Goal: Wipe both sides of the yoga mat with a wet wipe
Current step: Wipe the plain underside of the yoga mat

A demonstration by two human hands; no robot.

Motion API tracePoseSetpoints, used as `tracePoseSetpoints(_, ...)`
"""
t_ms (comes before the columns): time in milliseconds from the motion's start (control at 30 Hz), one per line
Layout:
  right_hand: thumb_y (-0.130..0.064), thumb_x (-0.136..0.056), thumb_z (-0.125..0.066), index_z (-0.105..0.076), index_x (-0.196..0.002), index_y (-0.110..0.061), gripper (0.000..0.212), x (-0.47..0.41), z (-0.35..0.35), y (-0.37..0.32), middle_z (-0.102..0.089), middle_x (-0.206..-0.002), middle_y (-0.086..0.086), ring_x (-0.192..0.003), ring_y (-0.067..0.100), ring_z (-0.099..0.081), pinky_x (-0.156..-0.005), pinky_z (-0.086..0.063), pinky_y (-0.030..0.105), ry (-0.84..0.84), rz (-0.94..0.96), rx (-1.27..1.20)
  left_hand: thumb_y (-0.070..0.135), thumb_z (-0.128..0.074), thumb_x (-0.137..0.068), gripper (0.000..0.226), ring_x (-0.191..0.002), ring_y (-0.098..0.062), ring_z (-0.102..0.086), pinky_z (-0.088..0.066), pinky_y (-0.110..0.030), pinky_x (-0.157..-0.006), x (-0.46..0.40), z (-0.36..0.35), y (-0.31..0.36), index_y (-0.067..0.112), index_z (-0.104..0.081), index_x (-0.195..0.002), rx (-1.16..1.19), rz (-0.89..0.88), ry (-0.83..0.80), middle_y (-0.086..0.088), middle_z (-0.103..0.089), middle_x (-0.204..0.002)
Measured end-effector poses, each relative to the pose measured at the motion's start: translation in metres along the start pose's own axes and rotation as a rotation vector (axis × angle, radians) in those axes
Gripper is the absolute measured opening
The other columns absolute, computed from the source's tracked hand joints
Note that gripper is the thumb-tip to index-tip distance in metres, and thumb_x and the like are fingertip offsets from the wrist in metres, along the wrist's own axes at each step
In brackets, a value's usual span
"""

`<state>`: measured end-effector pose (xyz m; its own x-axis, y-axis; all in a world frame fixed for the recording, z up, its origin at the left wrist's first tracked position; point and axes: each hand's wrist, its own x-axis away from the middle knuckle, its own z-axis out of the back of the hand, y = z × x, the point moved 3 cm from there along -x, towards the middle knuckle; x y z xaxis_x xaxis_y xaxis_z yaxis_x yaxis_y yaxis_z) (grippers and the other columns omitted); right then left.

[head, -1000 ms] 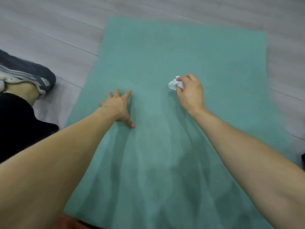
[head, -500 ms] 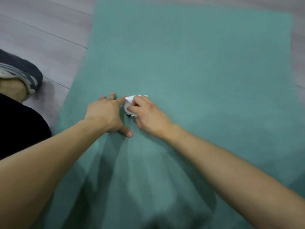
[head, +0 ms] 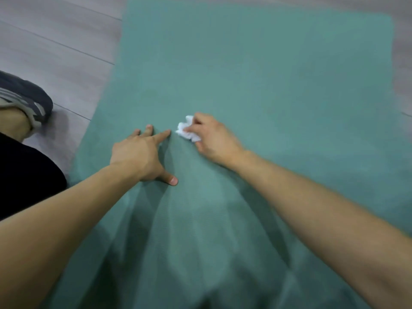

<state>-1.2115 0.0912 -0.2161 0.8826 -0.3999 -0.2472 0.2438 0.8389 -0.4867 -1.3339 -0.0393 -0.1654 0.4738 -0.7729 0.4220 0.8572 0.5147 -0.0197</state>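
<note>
Sweeping back toward the right long edge of the mat, the right hand (head: 213,139) now sits a little apart from the left hand (head: 140,156), where half a second ago the 2 were nearly touching at the left forefinger. A second ago the right hand was farther out to the right, so the wipe (head: 187,131) has gone in toward the left hand and is coming out again: 1 side-to-side pass across the middle of the mat (head: 267,81). Judged from that, the work is plain wiping of the upper face, and only a band across the middle has been covered in these moments; the stretch toward the far edge looks untouched, and the underside is not yet dealt with, since the mat lies flat on the grey floor (head: 55,41).

The right hand has its fingers and thumb curled round the crumpled white wipe, which pokes out at the fingertips and is pressed down on the mat. The left hand lies flat on the mat, fingers straight and spread, thumb out toward the near edge, holding nothing and seemingly bracing the mat, nearer its left long edge. Soft creases run from both hands toward the near edge. A shoe (head: 26,97) rests on the floor beyond the left long edge.
</note>
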Motion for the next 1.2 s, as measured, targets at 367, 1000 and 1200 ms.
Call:
tracePoseSetpoints(367, -0.017, -0.091, -0.053, -0.080, -0.111, -0.018, 0.034, 0.035, 0.014, 0.008, -0.070, -0.116, 0.011, -0.108, 0.031, -0.067, -0.096, -0.049, 0.032, 0.132, -0.382, 0.020, 0.089, -0.084, -0.029, 0.158, -0.159, -0.031, -0.018, -0.039, -0.060, -0.117, -0.008, -0.008, -0.001, 0.053, -0.006, -0.161, -0.005, 0.024, -0.065, 0.003, -0.011, -0.174)
tracePoseSetpoints(1000, -0.007, -0.090, -0.064, -0.078, -0.118, -0.016, 0.033, 0.122, 0.048, 0.027, -0.060, -0.105, 0.011, -0.088, 0.028, -0.062, -0.080, -0.048, 0.032, -0.049, -0.175, -0.038, 0.096, -0.076, -0.033, 0.162, -0.156, -0.037, -0.013, -0.044, -0.062, -0.108, 0.001, -0.024, 0.135, 0.033, -0.003, -0.164, -0.074, -0.038, -0.072, -0.009, -0.011, -0.167)
tracePoseSetpoints(1200, -0.026, -0.092, -0.046, -0.079, -0.110, -0.032, 0.037, 0.182, 0.148, 0.122, -0.055, -0.104, 0.001, -0.111, 0.031, -0.061, -0.094, -0.047, 0.032, 0.068, -0.729, 0.160, 0.089, -0.085, -0.033, 0.163, -0.151, -0.043, -0.019, -0.044, -0.069, -0.105, 0.003, -0.017, 0.144, 0.026, -0.007, -0.162, -0.072, 0.001, -0.132, -0.016, -0.014, -0.164)
